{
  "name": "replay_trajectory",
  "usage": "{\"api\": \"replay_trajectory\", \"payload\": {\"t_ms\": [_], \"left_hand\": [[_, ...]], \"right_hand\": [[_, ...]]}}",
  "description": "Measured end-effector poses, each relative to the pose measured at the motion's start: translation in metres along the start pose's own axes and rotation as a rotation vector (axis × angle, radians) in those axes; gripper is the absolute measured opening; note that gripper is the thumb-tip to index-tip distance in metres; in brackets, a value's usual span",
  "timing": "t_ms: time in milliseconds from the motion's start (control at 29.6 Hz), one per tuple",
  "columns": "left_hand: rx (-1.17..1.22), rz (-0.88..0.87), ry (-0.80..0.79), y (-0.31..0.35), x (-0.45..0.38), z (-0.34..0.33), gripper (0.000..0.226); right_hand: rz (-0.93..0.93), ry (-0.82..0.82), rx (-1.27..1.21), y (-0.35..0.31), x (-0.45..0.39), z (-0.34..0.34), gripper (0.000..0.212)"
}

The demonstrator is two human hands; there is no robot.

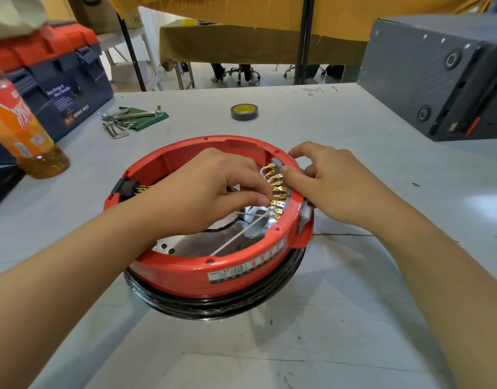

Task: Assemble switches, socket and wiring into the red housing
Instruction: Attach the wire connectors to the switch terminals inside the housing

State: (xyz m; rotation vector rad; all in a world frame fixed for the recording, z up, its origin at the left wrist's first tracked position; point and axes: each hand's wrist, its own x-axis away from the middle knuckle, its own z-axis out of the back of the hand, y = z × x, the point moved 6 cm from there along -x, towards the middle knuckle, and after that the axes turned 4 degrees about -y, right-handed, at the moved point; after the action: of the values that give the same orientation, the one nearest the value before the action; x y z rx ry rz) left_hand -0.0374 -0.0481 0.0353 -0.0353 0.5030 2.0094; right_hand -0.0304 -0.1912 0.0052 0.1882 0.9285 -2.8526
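The round red housing (185, 272) lies on the grey table on a black ring. A grey switch block (305, 213) sits in its right wall, with a row of brass terminals (278, 192) facing inward. My left hand (213, 189) reaches inside the housing and its thumb and fingers pinch at a brass terminal with white wires (233, 242) running below. My right hand (326, 183) grips the switch block over the housing's right rim, thumb inside, fingers outside. A black socket (126, 188) with brass pins sits in the left wall.
A roll of dark tape (244, 112) lies beyond the housing. Hex keys on a green pouch (129, 120) sit back left, by a blue and orange toolbox (59, 80). An orange drink bottle (25, 130) stands at left. A grey box (438, 77) stands at back right.
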Motion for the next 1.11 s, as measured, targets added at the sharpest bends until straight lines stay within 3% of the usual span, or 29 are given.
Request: {"api": "replay_trajectory", "payload": {"t_ms": [338,473,1114], "left_hand": [[-0.003,0.001,0.019,0.003,0.001,-0.001,0.01],[0.034,0.006,0.008,0.004,0.002,-0.001,0.015],[-0.074,-0.035,0.04,0.011,0.001,-0.001,0.018]], "right_hand": [[-0.03,0.059,0.065,-0.011,0.008,0.005,0.041],[-0.059,0.011,0.036,-0.011,0.01,0.005,0.046],[-0.023,0.03,0.164,-0.018,0.011,-0.001,0.031]]}}
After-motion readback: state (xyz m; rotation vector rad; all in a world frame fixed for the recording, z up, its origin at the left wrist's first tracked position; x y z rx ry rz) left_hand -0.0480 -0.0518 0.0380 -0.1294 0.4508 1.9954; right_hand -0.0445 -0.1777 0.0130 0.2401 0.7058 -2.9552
